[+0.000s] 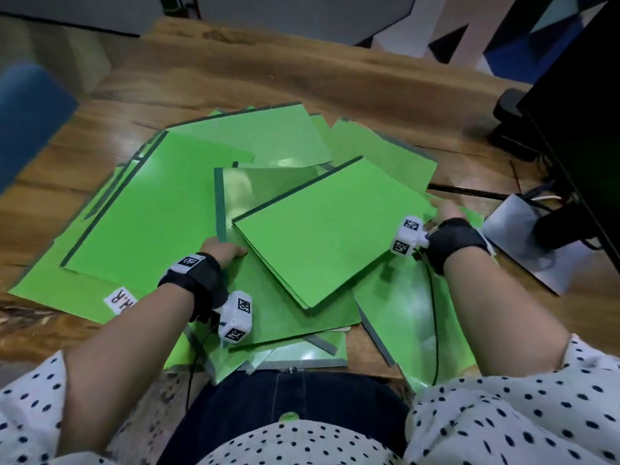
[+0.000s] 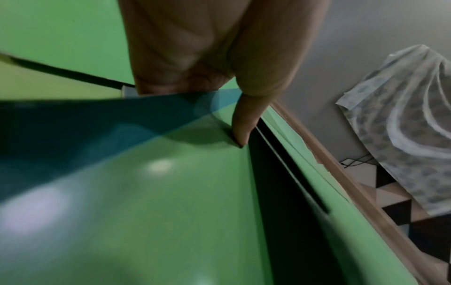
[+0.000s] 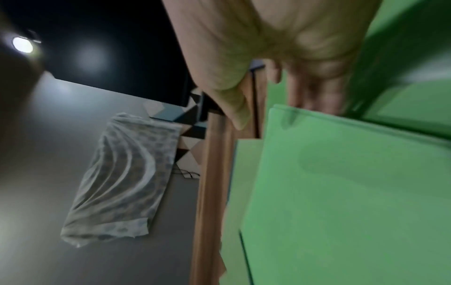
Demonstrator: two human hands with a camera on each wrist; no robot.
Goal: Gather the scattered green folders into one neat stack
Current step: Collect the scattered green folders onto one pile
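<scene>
My left hand has its grip on the near-left corner of a small stack of green folders, fingers tucked under the edge, thumb pressing flat on top per the left wrist view. My right hand takes the far-right corner of that same stack; right wrist view shows the fingers slipped behind the folder edge, thumb out to the side, blurred, so exact grip tightness I cannot tell, but it looks closed round the edge. The stack sits tilted between both grips, on top of the rest.

Loose green folders fan out under and beyond my left grip, more past the stack toward the far side, and more below my right grip, some overhanging the near edge toward my lap. One folder left of my left forearm carries a white label with handwriting, partly hidden.

The surface is glossy brown wood with dark grain. Right of my right grip: a grey sheet or pad, dark cables, and a black monitor on a stand. Far left of my left grip, a blue blurred object. Beyond the surface, a floor in black, blue and pale geometric shapes. Wrist views show a grey ceiling and a patterned cloth.
</scene>
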